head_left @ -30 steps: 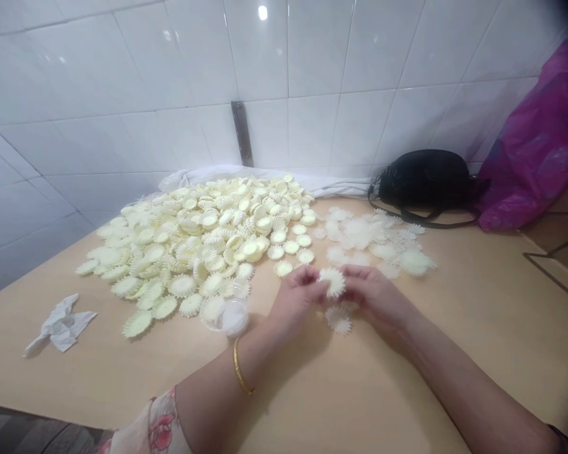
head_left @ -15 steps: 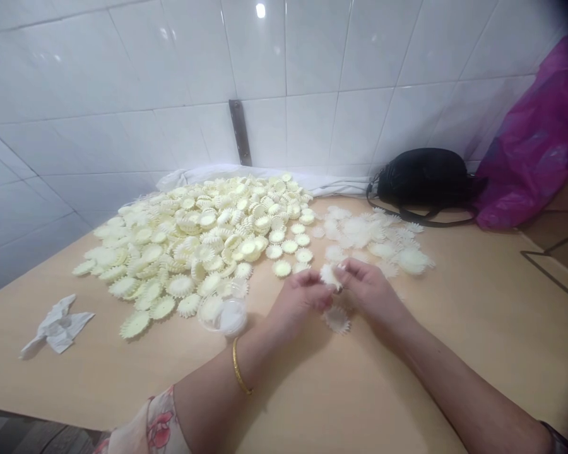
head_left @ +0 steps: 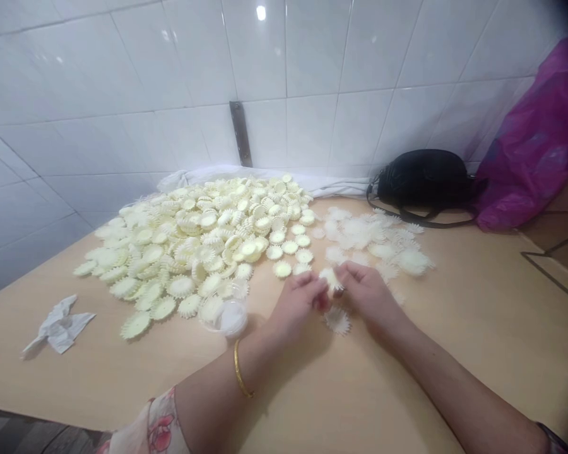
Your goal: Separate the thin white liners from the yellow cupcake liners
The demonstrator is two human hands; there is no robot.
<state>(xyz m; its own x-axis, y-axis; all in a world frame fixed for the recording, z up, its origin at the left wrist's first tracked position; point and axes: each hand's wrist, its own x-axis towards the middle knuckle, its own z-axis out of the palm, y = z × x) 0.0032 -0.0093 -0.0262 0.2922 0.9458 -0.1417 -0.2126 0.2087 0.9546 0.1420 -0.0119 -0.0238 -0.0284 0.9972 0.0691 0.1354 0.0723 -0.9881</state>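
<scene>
The left hand (head_left: 296, 302) and right hand (head_left: 366, 296) are drawn in narrow, their fingertips meeting from either side on a small cream toothed disc (head_left: 330, 279). It is held tilted, just above the middle of the bench (head_left: 492, 328), and the fingers hide part of it. It looks like thin moulded plastic: light and fairly stiff, perhaps with slight flex. Its fine teeth could bend under a hard squeeze. The safest hold is probably a pinch across both flat faces, since a grip on the teeth alone may let so light a piece slip or twist.

Just in front of the fingers, another disc (head_left: 337, 320) lies flat on the bench. A gold bangle (head_left: 239, 369) circles the left wrist, and a floral sleeve (head_left: 158, 429) shows by the front edge. Left of the hands, a clear tub (head_left: 231, 317) sits against a large heap of discs (head_left: 194, 246) that spreads toward the back left corner. Right of the hands, a paler, flatter scatter of pieces (head_left: 369, 234) lies near the back edge. Farther out are a crumpled tissue (head_left: 59, 325), a white cloth (head_left: 265, 178), a black bag (head_left: 423, 180) and a purple plastic bag (head_left: 532, 135).
</scene>
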